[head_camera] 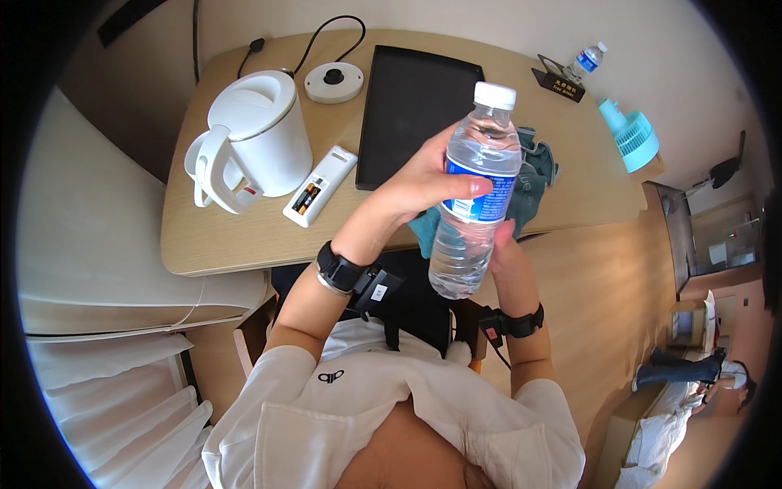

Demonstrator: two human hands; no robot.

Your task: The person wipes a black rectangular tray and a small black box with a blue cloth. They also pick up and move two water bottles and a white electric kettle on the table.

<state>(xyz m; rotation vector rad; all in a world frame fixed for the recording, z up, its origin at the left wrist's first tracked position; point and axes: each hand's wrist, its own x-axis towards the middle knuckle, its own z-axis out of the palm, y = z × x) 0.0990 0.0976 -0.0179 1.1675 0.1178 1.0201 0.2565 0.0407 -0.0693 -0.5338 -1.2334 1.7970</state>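
My left hand (437, 177) is wrapped around the blue-labelled middle of a clear plastic water bottle (464, 250), thumb across the label. The bottle is held up in front of me, slightly tilted, with its white screw cap (495, 95) on. My right hand (504, 247) is at the bottle's lower right side. Its thumb shows there, while most of its fingers are hidden behind the bottle. A teal cloth (531, 195) shows behind the bottle and on both sides of it; whether my right hand holds it, I cannot tell.
A white electric kettle (269, 153) stands left on the wooden table, near its power base (334, 82). Between kettle and black tray (421, 91) lies a remote control (321, 186), batteries exposed. Farther right are another bottle (585, 62) and a turquoise fan (635, 143). A person (690, 367) is far right.
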